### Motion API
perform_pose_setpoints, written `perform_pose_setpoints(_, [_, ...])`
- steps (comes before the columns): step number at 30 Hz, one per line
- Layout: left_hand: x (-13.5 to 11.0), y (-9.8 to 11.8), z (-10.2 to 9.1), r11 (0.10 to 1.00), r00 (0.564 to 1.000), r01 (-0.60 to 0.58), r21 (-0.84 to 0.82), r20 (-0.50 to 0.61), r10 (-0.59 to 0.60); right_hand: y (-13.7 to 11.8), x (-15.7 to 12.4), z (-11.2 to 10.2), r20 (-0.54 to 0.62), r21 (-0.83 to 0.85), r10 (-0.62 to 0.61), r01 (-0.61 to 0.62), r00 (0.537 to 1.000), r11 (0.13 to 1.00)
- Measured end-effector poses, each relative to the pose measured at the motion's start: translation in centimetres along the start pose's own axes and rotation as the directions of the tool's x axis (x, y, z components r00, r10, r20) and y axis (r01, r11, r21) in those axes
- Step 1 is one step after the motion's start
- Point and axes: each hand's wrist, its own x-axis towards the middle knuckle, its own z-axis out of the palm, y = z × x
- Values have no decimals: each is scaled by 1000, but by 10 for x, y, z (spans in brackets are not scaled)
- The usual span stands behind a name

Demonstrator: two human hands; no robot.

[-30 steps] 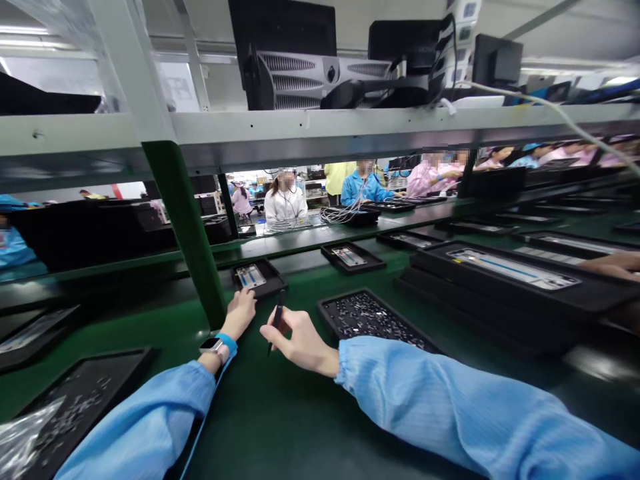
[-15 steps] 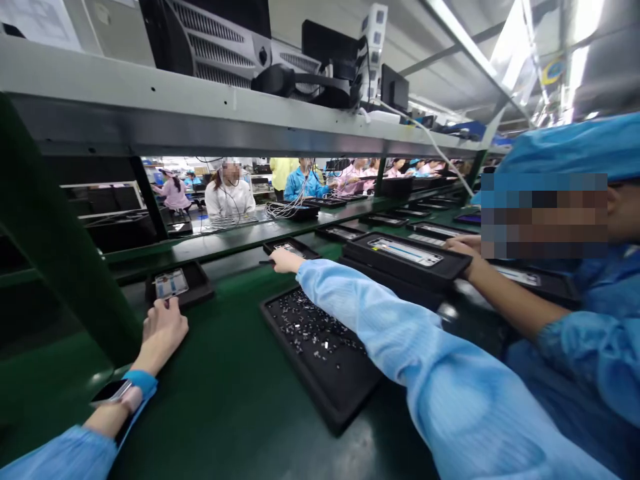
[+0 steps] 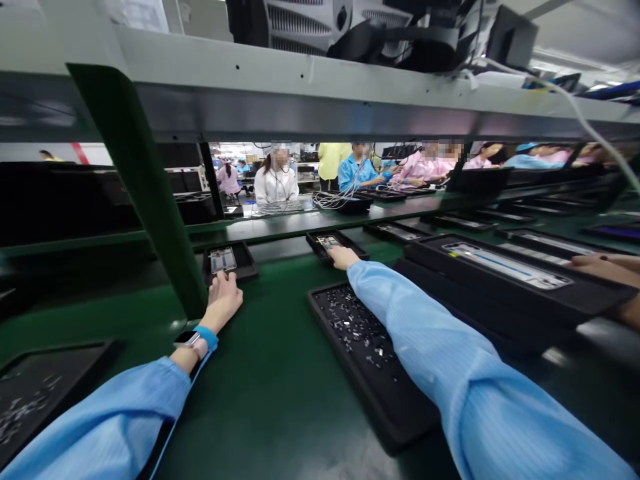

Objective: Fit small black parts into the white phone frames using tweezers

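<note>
My left hand point(image 3: 223, 298) rests on the green belt with its fingers curled against the near edge of a small black tray point(image 3: 229, 262) that holds a phone-like part. My right hand point(image 3: 343, 257) is stretched far forward and touches the near edge of a second small black tray point(image 3: 334, 244) with a part in it. Its fingers are curled and mostly hidden; I cannot make out the black pen seen in it earlier. Under my right sleeve lies a black tray of several tiny parts point(image 3: 363, 340).
A green post point(image 3: 145, 193) stands just left of my left hand under a grey shelf. A stack of long black trays point(image 3: 505, 273) sits at right, with another person's hand point(image 3: 603, 267) on it. Another parts tray point(image 3: 35, 387) lies at the near left. Workers sit across the line.
My right hand has reached from beside my left hand out to the far small tray. My left hand stays at its tray. The view swung right, then back.
</note>
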Motion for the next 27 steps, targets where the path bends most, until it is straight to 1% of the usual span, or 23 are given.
perform_pose_setpoints(2, [2, -2, 5, 1000, 1000, -6, -30, -17, 6, -3, 3, 4, -26, -42, -58, 57, 998, 997])
perform_pose_setpoints(4, [3, -4, 10, 997, 999, -20, -68, -35, 18, -11, 6, 3, -50, -77, -123, 119, 991, 990])
perform_pose_setpoints(7, [4, -7, 17, 988, 997, -57, -142, -65, 48, -36, 8, -8, -87, -116, -247, 236, 965, 965])
perform_pose_setpoints(9, [6, -10, 23, 976, 994, -81, -203, -94, 63, -59, 3, -21, -110, -137, -343, 328, 933, 935])
perform_pose_setpoints(12, [11, -16, 35, 943, 988, -92, -321, -147, 47, -97, -21, -46, -129, -164, -485, 464, 865, 871])
perform_pose_setpoints(14, [15, -20, 42, 908, 984, -81, -411, -176, 8, -120, -48, -65, -132, -181, -569, 544, 812, 819])
perform_pose_setpoints(16, [19, -25, 49, 862, 981, -55, -503, -189, -47, -138, -81, -83, -127, -197, -639, 612, 759, 766])
perform_pose_setpoints(17, [22, -27, 51, 836, 979, -37, -548, -188, -80, -145, -99, -92, -118, -207, -678, 650, 725, 731])
perform_pose_setpoints(19, [26, -30, 54, 778, 975, 1, -628, -172, -140, -156, -136, -108, -78, -221, -803, 775, 592, 592])
perform_pose_setpoints(21, [29, -32, 53, 720, 976, 24, -694, -140, -167, -163, -171, -119, -71, -186, -878, 858, 474, 479])
perform_pose_setpoints(23, [28, -33, 50, 669, 984, 14, -743, -108, -140, -169, -202, -122, -118, -137, -936, 928, 331, 346])
perform_pose_setpoints(24, [25, -33, 47, 648, 989, -2, -762, -95, -109, -172, -215, -121, -145, -119, -952, 951, 268, 286])
perform_pose_setpoints(25, [19, -33, 44, 629, 994, -21, -777, -85, -71, -175, -227, -118, -171, -103, -959, 964, 226, 246])
perform_pose_setpoints(26, [13, -33, 40, 614, 997, -42, -788, -75, -28, -178, -238, -115, -192, -81, -959, 971, 208, 227])
perform_pose_setpoints(27, [4, -33, 36, 603, 998, -60, -795, -66, 13, -181, -247, -110, -199, -50, -956, 972, 216, 230])
